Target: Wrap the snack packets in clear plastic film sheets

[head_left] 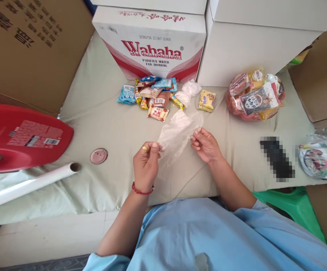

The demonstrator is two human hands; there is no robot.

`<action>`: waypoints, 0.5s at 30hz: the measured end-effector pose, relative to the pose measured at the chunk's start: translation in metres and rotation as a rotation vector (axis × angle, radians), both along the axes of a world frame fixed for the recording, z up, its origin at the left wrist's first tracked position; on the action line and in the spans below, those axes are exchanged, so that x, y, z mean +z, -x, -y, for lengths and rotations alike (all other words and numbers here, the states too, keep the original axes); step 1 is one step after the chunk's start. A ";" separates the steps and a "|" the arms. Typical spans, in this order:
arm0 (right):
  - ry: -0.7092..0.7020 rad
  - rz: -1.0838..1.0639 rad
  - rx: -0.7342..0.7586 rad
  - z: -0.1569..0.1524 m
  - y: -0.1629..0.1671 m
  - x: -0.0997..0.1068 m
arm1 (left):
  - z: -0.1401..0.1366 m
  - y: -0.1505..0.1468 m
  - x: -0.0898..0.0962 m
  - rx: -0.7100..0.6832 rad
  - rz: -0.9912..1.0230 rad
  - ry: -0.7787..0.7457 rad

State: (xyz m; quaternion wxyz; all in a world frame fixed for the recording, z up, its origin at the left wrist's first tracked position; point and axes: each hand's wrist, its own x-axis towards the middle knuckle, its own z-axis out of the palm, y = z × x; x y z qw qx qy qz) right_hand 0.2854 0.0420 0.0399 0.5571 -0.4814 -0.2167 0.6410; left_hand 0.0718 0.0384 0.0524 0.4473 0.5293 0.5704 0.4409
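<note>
A clear plastic bag [174, 139] is stretched between my two hands above the cloth-covered surface. My left hand [148, 162] pinches its left edge; a ring and a red cord bracelet show on that side. The opposite edge is pinched by my right hand [205, 145]. Just beyond the bag lies a heap of wrapped snacks [152, 92], with a cream and red snack packet [158, 113] at its front. Crumpled clear plastic [190, 88] sits right of the heap, and a yellow snack packet [207, 100] lies further right.
A Wahaha carton [152, 45] and white boxes [254, 49] stand at the back. On the right are a bowl of packaged snacks [261, 98], a blurred dark object [276, 158] and a printed bag [321, 158]. Leftward lie a pink disc [98, 156], a white tube [33, 184] and a red container [39, 131].
</note>
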 end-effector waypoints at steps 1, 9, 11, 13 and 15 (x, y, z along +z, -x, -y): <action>0.001 0.011 0.003 0.000 -0.001 0.000 | -0.002 0.003 0.001 0.024 0.038 0.008; -0.156 0.304 0.084 0.004 0.009 -0.017 | 0.010 -0.010 0.004 0.081 0.081 0.029; -0.152 0.412 0.120 0.004 0.012 -0.023 | 0.009 -0.008 0.003 0.079 0.062 0.030; -0.105 0.451 0.130 0.004 0.012 -0.027 | -0.001 0.002 0.000 0.131 0.083 0.037; -0.062 0.423 0.146 0.003 0.008 -0.027 | -0.017 0.020 -0.007 0.216 0.134 0.080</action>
